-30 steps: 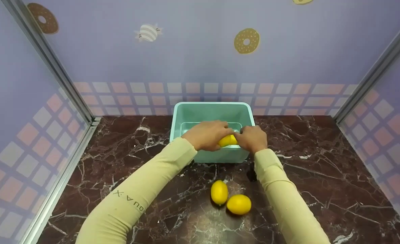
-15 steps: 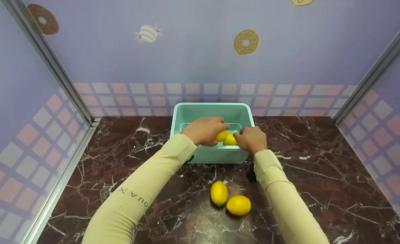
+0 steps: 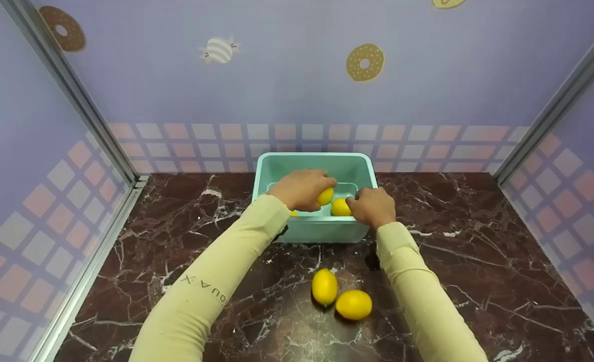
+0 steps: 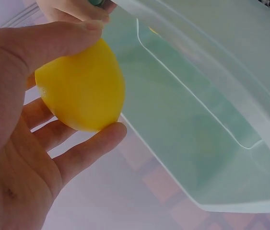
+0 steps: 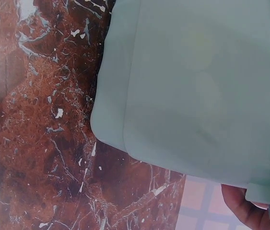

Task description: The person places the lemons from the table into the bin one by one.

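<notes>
My left hand (image 3: 302, 189) grips a lemon (image 3: 325, 196) above the inside of a mint-green plastic bin (image 3: 322, 231). In the left wrist view, thumb and fingers wrap that lemon (image 4: 84, 88) from both sides. My right hand (image 3: 374, 207) holds the bin's front right rim, its fingers curled over the edge in the right wrist view. Inside the bin, close to the right hand, lies another lemon (image 3: 341, 207). A small yellow patch (image 3: 293, 213) shows under the left wrist, mostly hidden by the hand and rim.
Two lemons, one upright in view (image 3: 324, 287) and one lying sideways (image 3: 354, 304), rest side by side on the dark marbled tabletop (image 3: 256, 322) in front of the bin. A patterned purple wall (image 3: 286, 100) stands right behind the bin, with side panels left and right.
My left hand has drawn left and slightly up with its lemon, away from the one near my right hand, uncovering more of that one. The right hand stays on the rim.
</notes>
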The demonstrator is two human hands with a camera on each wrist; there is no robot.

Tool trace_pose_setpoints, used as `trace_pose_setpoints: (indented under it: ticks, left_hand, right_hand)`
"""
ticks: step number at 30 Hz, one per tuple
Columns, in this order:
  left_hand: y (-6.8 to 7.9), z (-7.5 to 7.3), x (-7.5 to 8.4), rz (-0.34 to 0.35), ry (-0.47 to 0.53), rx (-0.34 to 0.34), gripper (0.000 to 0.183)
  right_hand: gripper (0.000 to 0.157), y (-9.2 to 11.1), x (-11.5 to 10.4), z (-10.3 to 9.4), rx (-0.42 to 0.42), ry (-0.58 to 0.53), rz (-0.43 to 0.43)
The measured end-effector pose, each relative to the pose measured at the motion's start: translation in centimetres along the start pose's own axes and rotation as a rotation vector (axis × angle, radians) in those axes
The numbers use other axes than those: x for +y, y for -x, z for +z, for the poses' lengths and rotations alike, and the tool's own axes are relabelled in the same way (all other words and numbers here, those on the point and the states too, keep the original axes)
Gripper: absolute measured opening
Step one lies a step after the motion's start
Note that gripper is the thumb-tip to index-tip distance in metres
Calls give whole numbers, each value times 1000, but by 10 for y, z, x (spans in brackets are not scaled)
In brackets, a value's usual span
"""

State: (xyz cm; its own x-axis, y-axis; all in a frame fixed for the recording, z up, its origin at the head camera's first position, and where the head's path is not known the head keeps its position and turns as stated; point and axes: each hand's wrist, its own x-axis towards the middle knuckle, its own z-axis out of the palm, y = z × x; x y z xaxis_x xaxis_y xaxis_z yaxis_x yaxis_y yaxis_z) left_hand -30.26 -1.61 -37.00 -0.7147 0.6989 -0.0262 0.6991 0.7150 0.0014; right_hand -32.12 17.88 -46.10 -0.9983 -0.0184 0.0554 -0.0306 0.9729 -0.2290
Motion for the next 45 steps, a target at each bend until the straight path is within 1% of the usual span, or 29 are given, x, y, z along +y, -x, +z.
trace_pose_setpoints:
  ticks: [6,15,22,45]
  left_hand:
    - [-3,2,-5,-21,0,-31,42]
    - [-7,8,-17,-82,-3,-17,43]
    - [-6,10,-22,-102,-14,-38,42]
    - [-6,7,-21,-105,-37,-58,46]
  right_hand:
    - [46,0,0,-1,-9,6,-2]
    - [47,0,1,0,-4,8,-9]
    - [46,0,0,-1,0,7,-9]
    - [45,-1,1,0,14,-7,-6]
